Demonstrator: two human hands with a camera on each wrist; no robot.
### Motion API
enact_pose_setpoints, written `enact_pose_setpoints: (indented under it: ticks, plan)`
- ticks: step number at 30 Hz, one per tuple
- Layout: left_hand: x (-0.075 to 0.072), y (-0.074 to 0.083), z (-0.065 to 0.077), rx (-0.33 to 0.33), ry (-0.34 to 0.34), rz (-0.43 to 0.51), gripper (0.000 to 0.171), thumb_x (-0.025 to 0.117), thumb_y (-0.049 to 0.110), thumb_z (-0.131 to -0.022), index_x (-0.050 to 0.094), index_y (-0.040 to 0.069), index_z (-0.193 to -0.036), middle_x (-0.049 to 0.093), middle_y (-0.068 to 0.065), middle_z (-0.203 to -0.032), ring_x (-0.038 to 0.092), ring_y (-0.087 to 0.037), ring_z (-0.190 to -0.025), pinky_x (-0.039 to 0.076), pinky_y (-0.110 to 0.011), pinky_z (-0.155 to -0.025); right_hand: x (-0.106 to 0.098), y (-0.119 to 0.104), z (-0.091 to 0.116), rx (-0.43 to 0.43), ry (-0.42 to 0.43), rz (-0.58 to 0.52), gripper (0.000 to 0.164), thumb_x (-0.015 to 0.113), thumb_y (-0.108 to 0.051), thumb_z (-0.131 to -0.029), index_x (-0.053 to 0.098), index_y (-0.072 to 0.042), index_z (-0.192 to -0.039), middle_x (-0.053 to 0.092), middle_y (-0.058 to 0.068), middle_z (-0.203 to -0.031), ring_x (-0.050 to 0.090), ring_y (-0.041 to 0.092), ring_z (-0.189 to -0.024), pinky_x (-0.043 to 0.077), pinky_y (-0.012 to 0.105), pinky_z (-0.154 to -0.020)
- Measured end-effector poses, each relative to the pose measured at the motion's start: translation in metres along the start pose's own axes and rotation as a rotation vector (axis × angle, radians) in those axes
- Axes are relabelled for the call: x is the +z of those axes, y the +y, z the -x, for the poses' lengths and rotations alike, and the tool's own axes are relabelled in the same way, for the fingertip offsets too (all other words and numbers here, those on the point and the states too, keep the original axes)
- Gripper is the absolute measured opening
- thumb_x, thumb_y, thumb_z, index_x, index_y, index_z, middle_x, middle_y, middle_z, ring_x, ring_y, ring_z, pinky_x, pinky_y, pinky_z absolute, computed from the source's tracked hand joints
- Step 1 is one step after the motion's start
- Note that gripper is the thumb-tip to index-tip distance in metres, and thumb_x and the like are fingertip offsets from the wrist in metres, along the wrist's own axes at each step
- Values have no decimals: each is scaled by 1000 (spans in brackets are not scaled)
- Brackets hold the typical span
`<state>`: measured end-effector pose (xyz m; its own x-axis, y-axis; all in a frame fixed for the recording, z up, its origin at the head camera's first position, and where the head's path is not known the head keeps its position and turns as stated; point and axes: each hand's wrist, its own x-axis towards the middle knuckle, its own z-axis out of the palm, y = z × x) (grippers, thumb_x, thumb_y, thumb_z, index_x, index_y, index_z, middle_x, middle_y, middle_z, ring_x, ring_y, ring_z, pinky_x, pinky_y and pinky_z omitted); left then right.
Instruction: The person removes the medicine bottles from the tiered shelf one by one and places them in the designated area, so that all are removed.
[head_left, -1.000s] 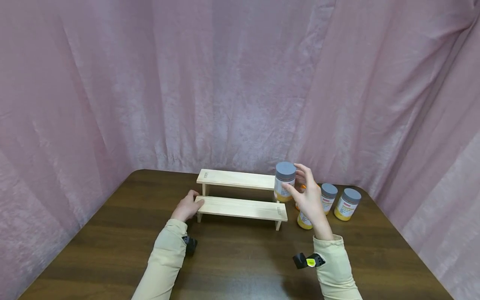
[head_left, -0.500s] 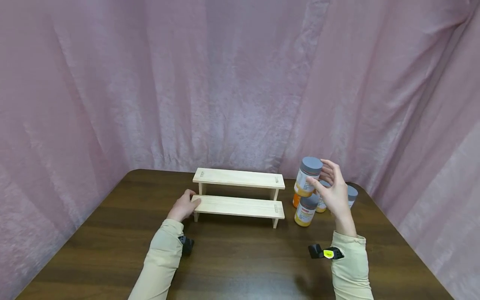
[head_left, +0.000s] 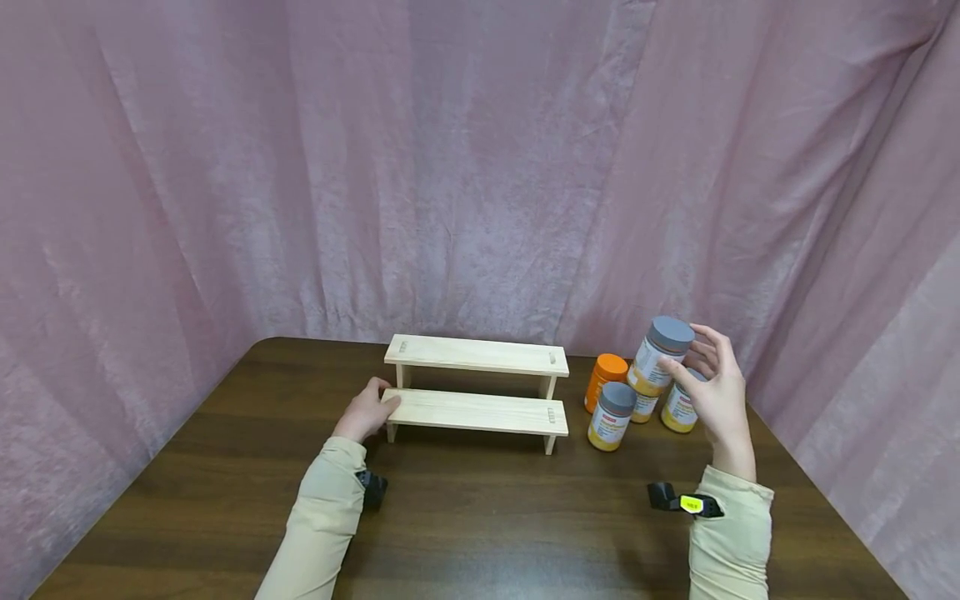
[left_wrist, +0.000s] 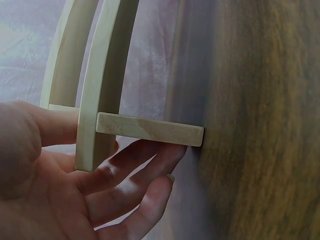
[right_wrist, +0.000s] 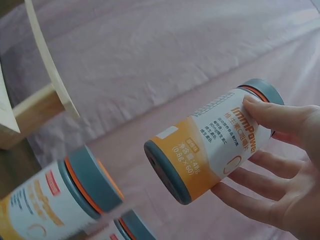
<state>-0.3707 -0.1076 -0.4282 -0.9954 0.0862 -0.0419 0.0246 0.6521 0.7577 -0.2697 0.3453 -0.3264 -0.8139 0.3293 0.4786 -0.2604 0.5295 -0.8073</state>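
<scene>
My left hand [head_left: 365, 413] grips the left end of a two-tier wooden shelf [head_left: 472, 411]. In the left wrist view its thumb lies over the lower board [left_wrist: 90, 95], with the other fingers beneath, by the shelf's leg [left_wrist: 150, 129]. At the right, my right hand [head_left: 716, 398] holds up a grey-lidded vitamin bottle [head_left: 651, 364], slightly tilted, between thumb and fingers. The right wrist view shows this bottle [right_wrist: 215, 145] with its white and yellow label; the thumb presses near the lid. Both shelf boards are bare.
Below the held bottle, other bottles stand on the brown table [head_left: 480, 517]: an orange one [head_left: 602, 385], a grey-lidded one in front [head_left: 609, 423], one partly hidden [head_left: 643, 407] and one at the right [head_left: 680, 408]. A pink curtain [head_left: 480, 167] hangs behind.
My right hand has carried the vitamin bottle rightward, from beside the shelf's right end to over the other bottles. The left hand keeps its grip on the shelf.
</scene>
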Motion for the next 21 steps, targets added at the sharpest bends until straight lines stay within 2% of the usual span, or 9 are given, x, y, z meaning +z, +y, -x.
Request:
enact_pose_setpoints:
  ticks: [9,15,21]
  plan:
    - [0,0,0,-1,-1,2,42,49,23,-98,41,-3,-131,60,-29,-107,57,-28,-75,45,-29,-59,-15,21,-2,3,17,11,66,74,-12,-85,41,-16,-143,51,-22,-111,56,-10,-95,47,8,-78]
    - [1,0,1,1,5,7,42,50,22,-98,41,-3,-130,60,-29,-106,57,-27,-73,44,-29,-57,-22,45,0,16,-67,11,64,74,-13,-85,41,-15,-140,52,-26,-105,57,-13,-89,50,10,-72]
    - [1,0,0,-1,5,4,42,50,22,-98,41,-3,-130,60,-30,-109,57,-27,-74,44,-28,-57,-26,67,1,26,-175,-13,60,73,-14,-87,43,-22,-138,52,-25,-105,58,-11,-89,53,15,-72]
